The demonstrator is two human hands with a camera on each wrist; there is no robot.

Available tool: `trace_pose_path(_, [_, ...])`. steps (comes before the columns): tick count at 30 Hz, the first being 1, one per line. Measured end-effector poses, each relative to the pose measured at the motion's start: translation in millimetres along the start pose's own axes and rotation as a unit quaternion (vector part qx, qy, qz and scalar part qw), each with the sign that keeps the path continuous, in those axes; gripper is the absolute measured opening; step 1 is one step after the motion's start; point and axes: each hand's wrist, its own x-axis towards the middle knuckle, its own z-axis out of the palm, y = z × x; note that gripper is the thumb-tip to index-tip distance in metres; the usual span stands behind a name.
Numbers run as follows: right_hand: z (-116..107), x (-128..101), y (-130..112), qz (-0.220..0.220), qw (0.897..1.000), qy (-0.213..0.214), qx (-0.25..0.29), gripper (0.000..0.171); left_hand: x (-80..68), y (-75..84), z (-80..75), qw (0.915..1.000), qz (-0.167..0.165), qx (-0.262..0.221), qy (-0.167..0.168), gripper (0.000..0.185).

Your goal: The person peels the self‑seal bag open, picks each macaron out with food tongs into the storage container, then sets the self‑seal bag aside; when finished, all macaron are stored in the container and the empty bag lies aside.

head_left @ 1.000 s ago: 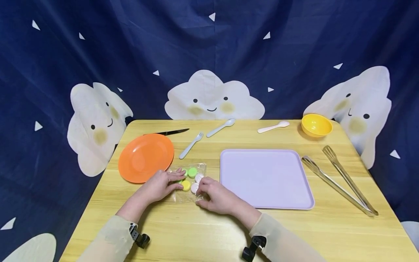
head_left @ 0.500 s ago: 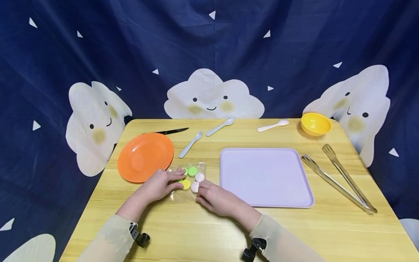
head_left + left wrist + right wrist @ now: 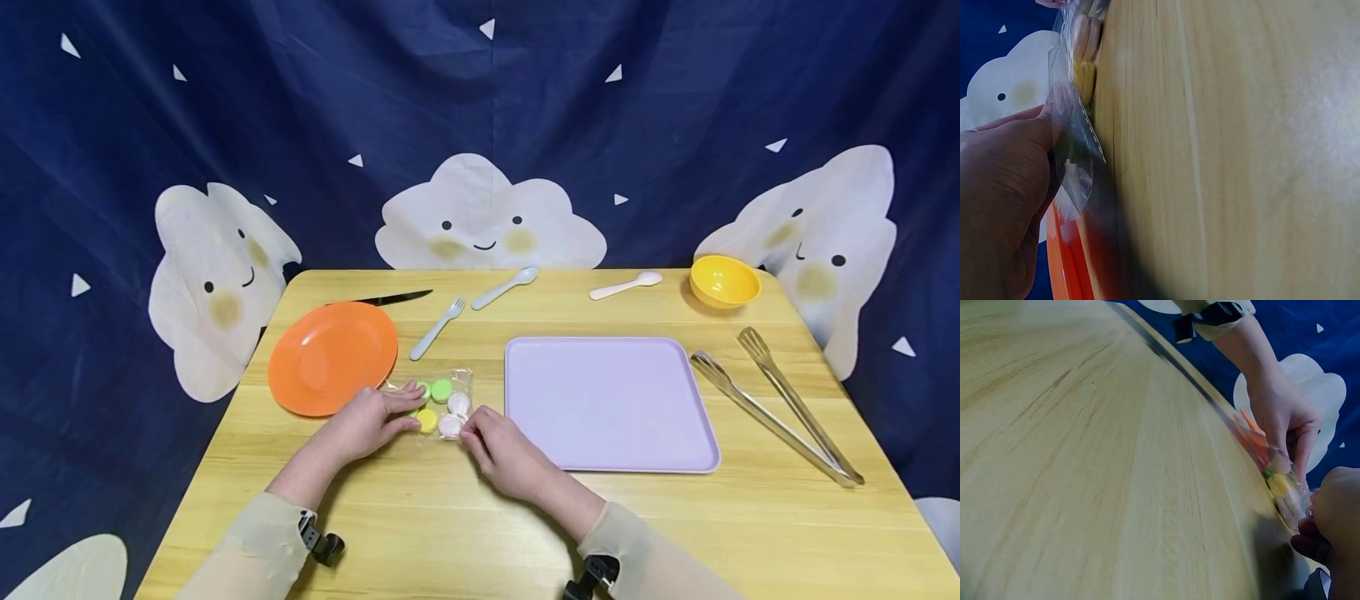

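Note:
A clear plastic bag (image 3: 463, 383) of green, yellow and pale pink macarons (image 3: 1085, 78) lies on the wooden table in the head view. My left hand (image 3: 367, 423) holds the bag's left side, its fingers reaching over the green macarons and its thumb beside the yellow one (image 3: 427, 420). The thumb and fingers come down on the bag in the right wrist view. With bent fingers, my right hand (image 3: 512, 458) pinches the bag's near right corner, beside the pale pink macarons (image 3: 452, 425). Its fingertips are partly hidden.
An orange plate (image 3: 330, 358) lies left of the bag, overlapping a black knife (image 3: 396, 297). Behind are a fork (image 3: 437, 330), a blue-grey spoon (image 3: 506, 288) and a pale spoon (image 3: 626, 286). Right are a lilac tray (image 3: 611, 400), metal tongs (image 3: 780, 417) and a yellow bowl (image 3: 724, 282).
My right hand has moved slightly right, drawing the bag's near right corner with it. The plastic in front of the macarons is less spread out. My left hand stays in place.

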Motion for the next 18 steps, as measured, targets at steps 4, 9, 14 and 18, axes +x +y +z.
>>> trace_pose_path(4, [2.4,0.3,2.8,-0.002,1.000,0.025,-0.004,0.007,-0.1,1.3,0.1,1.0000,-0.005,-0.002,0.001,0.046])
trace_pose_path(9, [3.5,-0.9,1.8,0.021,0.999,0.045,0.003,0.005,-0.2,2.7,0.5,0.9999,-0.006,-0.010,0.005,0.046])
trace_pose_path(14, [0.9,-1.7,-0.6,0.039,0.998,0.054,0.016,0.005,0.1,3.0,0.8,0.9999,-0.003,-0.016,0.006,0.047])
trace_pose_path(18, [-0.3,-1.2,-1.0,0.035,0.998,0.048,0.018,0.008,-0.7,2.7,0.6,0.9998,-0.005,-0.020,0.004,0.047])
